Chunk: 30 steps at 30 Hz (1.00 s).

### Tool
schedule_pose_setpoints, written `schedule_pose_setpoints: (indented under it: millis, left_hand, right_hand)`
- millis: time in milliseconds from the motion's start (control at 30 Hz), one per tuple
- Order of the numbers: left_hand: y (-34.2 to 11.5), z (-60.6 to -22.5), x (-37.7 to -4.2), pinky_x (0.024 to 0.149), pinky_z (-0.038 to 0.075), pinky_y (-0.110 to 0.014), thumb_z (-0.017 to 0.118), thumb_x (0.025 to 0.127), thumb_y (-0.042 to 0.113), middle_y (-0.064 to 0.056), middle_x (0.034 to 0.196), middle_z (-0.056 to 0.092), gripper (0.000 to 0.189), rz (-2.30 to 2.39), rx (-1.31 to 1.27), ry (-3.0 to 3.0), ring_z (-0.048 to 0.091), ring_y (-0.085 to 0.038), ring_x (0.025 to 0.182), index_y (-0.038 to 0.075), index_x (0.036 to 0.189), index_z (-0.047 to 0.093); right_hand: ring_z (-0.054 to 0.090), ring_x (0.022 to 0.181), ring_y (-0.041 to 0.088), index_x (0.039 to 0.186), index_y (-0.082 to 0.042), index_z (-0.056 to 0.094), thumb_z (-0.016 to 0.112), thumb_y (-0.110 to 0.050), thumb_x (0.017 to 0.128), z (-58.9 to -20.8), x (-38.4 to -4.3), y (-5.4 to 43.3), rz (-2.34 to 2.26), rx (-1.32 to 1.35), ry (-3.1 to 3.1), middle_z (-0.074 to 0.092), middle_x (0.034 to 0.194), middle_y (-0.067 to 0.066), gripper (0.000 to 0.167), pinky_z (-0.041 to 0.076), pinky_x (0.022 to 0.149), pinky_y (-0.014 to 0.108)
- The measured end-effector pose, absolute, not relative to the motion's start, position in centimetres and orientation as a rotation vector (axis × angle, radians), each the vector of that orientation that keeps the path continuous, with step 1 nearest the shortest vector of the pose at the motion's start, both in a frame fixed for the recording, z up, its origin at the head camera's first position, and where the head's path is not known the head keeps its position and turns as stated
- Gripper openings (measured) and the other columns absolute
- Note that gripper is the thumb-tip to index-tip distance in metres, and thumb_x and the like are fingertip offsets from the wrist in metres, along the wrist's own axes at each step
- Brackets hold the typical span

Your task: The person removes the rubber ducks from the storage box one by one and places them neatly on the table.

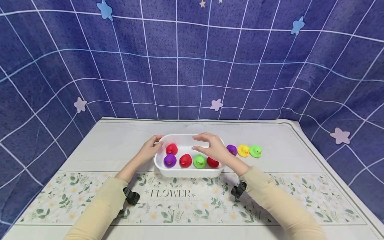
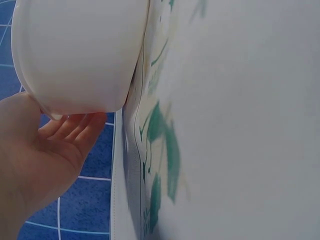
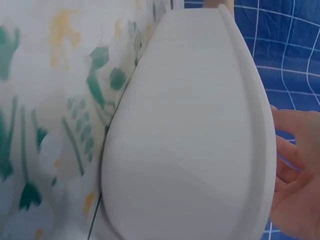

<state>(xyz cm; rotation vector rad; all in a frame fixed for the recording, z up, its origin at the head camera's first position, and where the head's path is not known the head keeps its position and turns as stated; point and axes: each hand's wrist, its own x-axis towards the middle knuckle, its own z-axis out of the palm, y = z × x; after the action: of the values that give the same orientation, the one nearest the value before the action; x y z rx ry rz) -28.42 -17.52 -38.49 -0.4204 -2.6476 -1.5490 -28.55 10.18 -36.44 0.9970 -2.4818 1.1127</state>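
A white oblong tub stands on the table with several rubber ducks in it. My left hand holds its left end by the rim; in the left wrist view the fingers lie against the outer end wall. Inside are a red duck at the back left, a purple duck, another red duck, a green duck and a red duck at the right. Over the tub's right end hovers my right hand, thumb and fingers apart, nothing between them.
Right of the tub, a purple duck, a yellow duck and a green duck stand in a row. A flower-printed strip crosses the pale table cover. Behind hangs a blue gridded curtain with stars.
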Motion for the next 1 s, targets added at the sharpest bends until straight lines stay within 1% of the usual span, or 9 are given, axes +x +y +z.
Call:
schedule_pose_setpoints:
  millis: [133,333,533,800,1000]
  left_hand:
    - [-18.0,-39.6,-29.3,0.095,0.049,-0.05,0.045,0.098,0.007,-0.034,0.129,0.047,0.04,-1.541,-0.419,-2.641,0.053,-0.047,0.113,-0.011,0.133,0.04]
    - [-18.7,-41.2,-30.6,0.095,0.05,-0.046,0.047,0.098,0.013,-0.03,0.13,0.05,0.041,-1.529,-0.416,-2.639,0.055,-0.044,0.114,-0.005,0.134,0.042]
    - [-18.7,-41.4,-30.7,0.094,0.051,-0.047,0.048,0.097,0.013,-0.03,0.129,0.05,0.04,-1.539,-0.427,-2.623,0.055,-0.044,0.113,-0.005,0.133,0.044]
    - [-18.7,-41.3,-30.6,0.093,0.051,-0.046,0.047,0.097,0.011,-0.03,0.129,0.05,0.039,-1.558,-0.436,-2.621,0.055,-0.044,0.113,-0.005,0.133,0.043]
    - [-18.8,-41.1,-30.4,0.094,0.05,-0.046,0.046,0.098,0.014,-0.029,0.13,0.049,0.041,-1.572,-0.423,-2.635,0.054,-0.043,0.115,-0.004,0.134,0.042]
  right_hand:
    - [0.063,0.104,0.021,0.115,-0.007,0.066,0.074,-0.024,0.081,-36.4,-28.6,9.3,1.052,0.98,-2.496,0.068,0.111,0.005,0.039,0.052,0.093,0.031]
    - [0.063,0.105,0.023,0.115,-0.004,0.065,0.073,-0.022,0.081,-36.1,-28.7,8.0,1.086,1.013,-2.478,0.067,0.112,0.008,0.04,0.052,0.093,0.035]
    - [0.063,0.106,0.025,0.116,-0.002,0.064,0.073,-0.021,0.081,-35.7,-29.0,6.6,1.132,1.025,-2.52,0.067,0.112,0.011,0.04,0.051,0.094,0.036]
    - [0.062,0.107,0.024,0.115,-0.002,0.064,0.072,-0.021,0.082,-35.6,-29.4,5.0,1.112,1.06,-2.558,0.067,0.113,0.011,0.039,0.051,0.095,0.034]
    - [0.063,0.104,0.023,0.114,-0.003,0.065,0.072,-0.02,0.083,-36.1,-29.9,3.5,1.046,1.078,-2.588,0.067,0.111,0.01,0.037,0.052,0.093,0.033]
